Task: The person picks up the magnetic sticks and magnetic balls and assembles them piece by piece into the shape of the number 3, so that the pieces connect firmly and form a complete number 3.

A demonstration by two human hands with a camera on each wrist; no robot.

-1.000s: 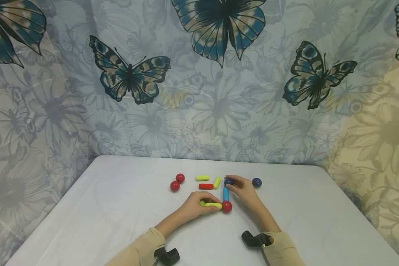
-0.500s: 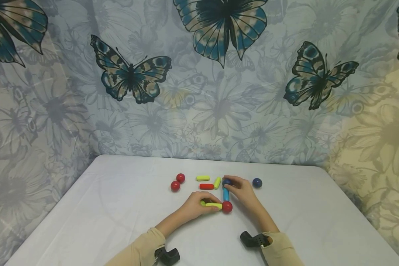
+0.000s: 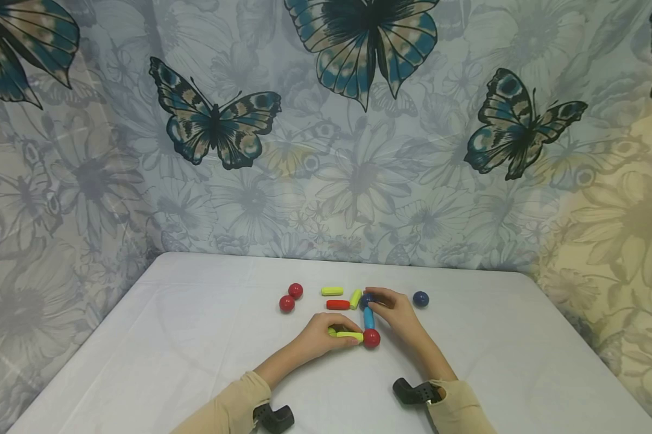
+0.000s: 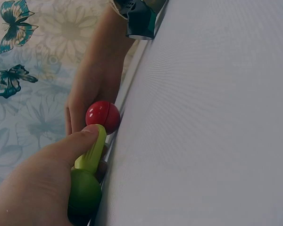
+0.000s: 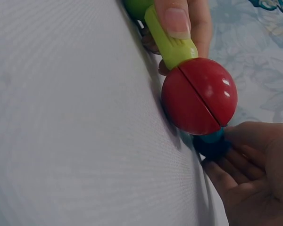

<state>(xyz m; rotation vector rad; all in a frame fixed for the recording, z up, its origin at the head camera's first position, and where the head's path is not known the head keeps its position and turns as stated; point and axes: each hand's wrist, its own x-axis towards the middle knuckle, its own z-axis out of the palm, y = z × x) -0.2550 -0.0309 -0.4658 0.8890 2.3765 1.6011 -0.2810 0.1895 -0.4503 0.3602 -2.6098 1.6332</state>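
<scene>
White tabletop [image 3: 163,337] bears a red ball [image 3: 371,339] between the hands [image 3: 317,335] [image 3: 397,310]

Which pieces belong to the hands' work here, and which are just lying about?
In the job:
yellow stick in left hand
green ball
nearest red ball
blue stick
navy ball in right hand

Loose, possibly spares:
two red balls
two yellow sticks
red stick
other navy ball
</scene>
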